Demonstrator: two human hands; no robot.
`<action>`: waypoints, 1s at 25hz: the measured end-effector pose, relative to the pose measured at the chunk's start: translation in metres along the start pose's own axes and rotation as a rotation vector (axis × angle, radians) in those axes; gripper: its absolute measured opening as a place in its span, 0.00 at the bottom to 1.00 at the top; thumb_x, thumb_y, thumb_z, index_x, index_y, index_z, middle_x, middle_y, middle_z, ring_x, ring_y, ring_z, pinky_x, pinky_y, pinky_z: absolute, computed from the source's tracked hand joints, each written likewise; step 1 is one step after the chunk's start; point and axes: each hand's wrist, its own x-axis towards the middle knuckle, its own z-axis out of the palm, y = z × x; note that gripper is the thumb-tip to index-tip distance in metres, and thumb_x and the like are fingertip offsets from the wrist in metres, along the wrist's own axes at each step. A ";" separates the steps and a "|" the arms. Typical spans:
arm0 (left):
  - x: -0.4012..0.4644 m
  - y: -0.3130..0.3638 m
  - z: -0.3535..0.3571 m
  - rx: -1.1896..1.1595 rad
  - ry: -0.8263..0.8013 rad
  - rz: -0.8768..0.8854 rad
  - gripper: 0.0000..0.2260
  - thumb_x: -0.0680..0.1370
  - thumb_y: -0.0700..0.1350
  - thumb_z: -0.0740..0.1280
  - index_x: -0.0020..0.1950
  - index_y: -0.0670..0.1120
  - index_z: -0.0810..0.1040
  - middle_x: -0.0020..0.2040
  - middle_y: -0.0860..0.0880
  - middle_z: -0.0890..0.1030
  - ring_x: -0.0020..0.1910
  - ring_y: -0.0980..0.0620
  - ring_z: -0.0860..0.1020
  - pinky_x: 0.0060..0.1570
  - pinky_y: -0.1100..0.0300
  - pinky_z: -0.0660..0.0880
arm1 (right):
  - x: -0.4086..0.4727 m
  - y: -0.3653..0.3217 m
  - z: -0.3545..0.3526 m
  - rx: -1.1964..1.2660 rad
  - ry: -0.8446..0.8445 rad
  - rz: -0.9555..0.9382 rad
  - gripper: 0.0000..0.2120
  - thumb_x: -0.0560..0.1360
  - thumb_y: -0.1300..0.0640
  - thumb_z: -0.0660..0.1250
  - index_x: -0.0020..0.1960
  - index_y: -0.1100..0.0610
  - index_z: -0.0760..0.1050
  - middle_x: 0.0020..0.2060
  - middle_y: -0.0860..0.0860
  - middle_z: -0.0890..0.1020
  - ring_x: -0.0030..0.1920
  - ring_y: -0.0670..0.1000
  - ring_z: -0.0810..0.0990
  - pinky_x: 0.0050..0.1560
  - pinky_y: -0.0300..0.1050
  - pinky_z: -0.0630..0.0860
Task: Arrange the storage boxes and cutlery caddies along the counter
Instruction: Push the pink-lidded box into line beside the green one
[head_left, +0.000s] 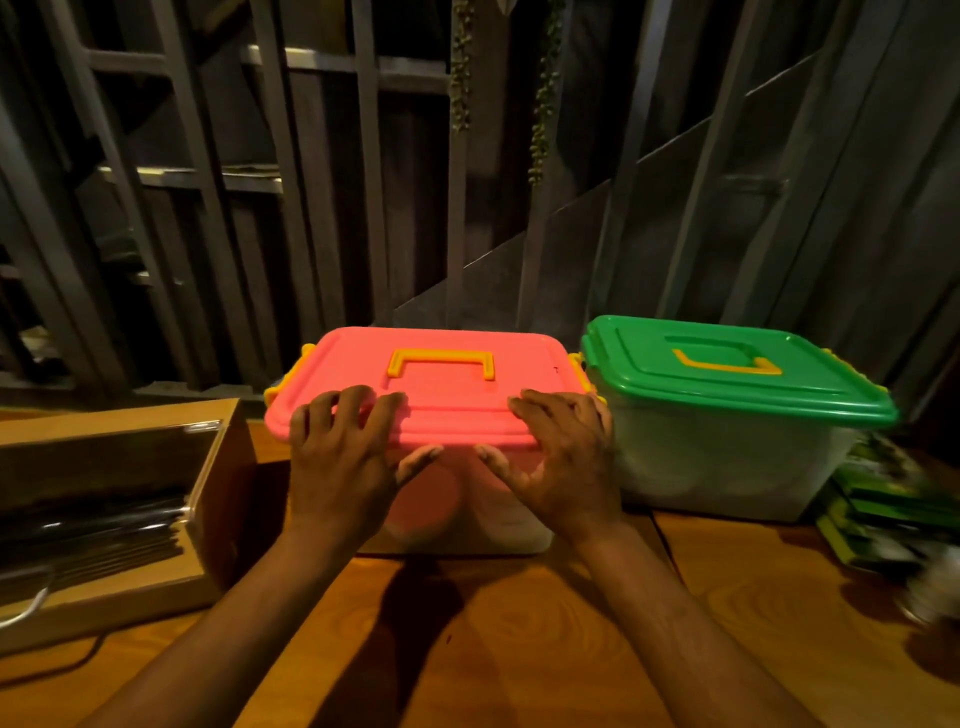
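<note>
A clear storage box with a pink lid (441, 400) and yellow handle stands in the middle of the wooden counter (519, 649). My left hand (343, 467) and my right hand (563, 467) both hold its front rim, fingers spread on the lid and thumbs under the edge. Just to its right stands a second clear box with a green lid (727, 379), almost touching it. On the left sits a wooden cutlery caddy (221, 467) with dark cutlery (104, 540) lying inside.
A stack of green packets (883, 514) lies right of the green-lidded box. A blurred pale object (935, 592) sits at the right edge. A dark slatted wall rises directly behind the boxes. A thin cable runs along the counter at lower left.
</note>
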 end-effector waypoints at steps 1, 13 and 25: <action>0.002 0.000 0.002 -0.015 0.005 -0.006 0.32 0.75 0.72 0.57 0.64 0.49 0.78 0.60 0.41 0.77 0.57 0.37 0.72 0.53 0.44 0.66 | 0.002 0.002 0.001 0.010 -0.001 -0.001 0.28 0.72 0.30 0.65 0.58 0.52 0.81 0.59 0.50 0.82 0.58 0.55 0.78 0.64 0.58 0.68; 0.042 -0.009 0.043 -0.115 -0.093 0.033 0.35 0.73 0.76 0.54 0.65 0.52 0.76 0.63 0.45 0.76 0.60 0.39 0.72 0.57 0.45 0.67 | 0.026 0.021 0.029 -0.025 -0.087 0.068 0.29 0.72 0.31 0.63 0.60 0.51 0.79 0.61 0.51 0.81 0.60 0.58 0.77 0.66 0.57 0.64; 0.057 -0.020 0.063 -0.158 -0.106 0.051 0.31 0.70 0.68 0.62 0.66 0.49 0.75 0.63 0.42 0.76 0.60 0.37 0.73 0.58 0.42 0.69 | 0.039 0.012 0.037 -0.069 -0.188 0.149 0.30 0.71 0.30 0.60 0.63 0.50 0.76 0.64 0.51 0.79 0.63 0.58 0.74 0.68 0.59 0.61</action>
